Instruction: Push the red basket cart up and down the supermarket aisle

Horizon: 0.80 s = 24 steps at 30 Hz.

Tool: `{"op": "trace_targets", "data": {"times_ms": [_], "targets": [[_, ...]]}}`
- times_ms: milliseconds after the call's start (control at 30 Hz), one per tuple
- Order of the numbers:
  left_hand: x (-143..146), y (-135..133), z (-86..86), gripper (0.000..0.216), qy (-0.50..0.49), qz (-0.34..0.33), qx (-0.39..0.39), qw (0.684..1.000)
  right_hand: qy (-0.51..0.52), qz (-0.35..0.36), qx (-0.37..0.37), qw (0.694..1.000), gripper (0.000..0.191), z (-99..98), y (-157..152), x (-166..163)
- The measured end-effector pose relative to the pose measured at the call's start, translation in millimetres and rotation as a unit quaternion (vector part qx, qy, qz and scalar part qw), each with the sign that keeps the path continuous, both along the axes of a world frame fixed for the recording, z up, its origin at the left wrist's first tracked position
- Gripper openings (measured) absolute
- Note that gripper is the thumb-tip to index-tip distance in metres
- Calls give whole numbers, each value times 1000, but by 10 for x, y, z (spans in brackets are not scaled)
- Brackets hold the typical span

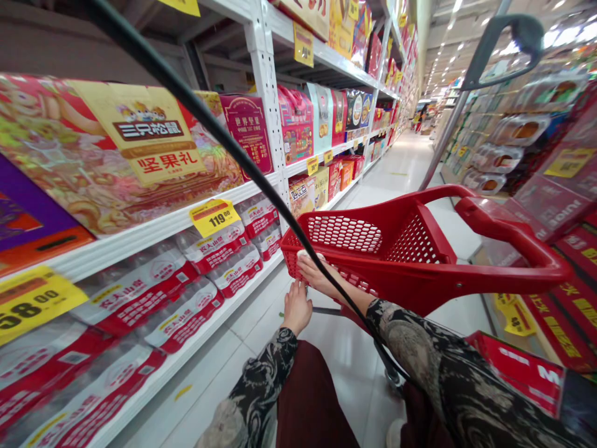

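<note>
Right hand (321, 275) flat against cart (410, 280) end, fingers extended over white cloth (304, 254) — left hand (297, 309) just below cart, fingers bent — can't tell grip.

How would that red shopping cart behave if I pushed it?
The red shopping cart would probably roll readily, given the wheel underneath. Its perforated, rigid-looking basket should flex little and may be fairly light for its size.
</note>
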State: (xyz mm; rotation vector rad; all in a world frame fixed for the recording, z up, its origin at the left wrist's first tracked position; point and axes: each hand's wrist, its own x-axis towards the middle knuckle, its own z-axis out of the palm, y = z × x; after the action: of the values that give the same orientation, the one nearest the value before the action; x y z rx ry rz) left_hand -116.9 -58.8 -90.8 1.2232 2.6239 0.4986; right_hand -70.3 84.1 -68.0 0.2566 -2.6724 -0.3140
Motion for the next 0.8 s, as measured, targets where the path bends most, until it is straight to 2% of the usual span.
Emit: {"op": "trace_targets", "data": {"times_ms": [133,200,300,433,500,700,800], "targets": [[-77,-80,-53,63,-4,-1,-33,999,-56,9,14,998,32,-338,-67,150],[-127,-116,-71,62,-5,4,-37,999,-67,25,12,997,29,-383,-104,117],[-194,-139,-69,60,-3,21,-28,999,-28,56,10,998,29,-218,-126,-134],[-236,-133,-23,60,5,30,-30,999,30,29,28,999,32,117,-91,-505],[-241,-132,-2,60,7,24,-37,999,24,20,37,999,32,142,-81,-539],[-218,-135,12,60,11,21,-36,999,-81,11,39,996,27,-237,-150,-81],[-177,-72,43,60,13,18,-1,1000,-74,37,23,996,26,-203,-141,147]]}}
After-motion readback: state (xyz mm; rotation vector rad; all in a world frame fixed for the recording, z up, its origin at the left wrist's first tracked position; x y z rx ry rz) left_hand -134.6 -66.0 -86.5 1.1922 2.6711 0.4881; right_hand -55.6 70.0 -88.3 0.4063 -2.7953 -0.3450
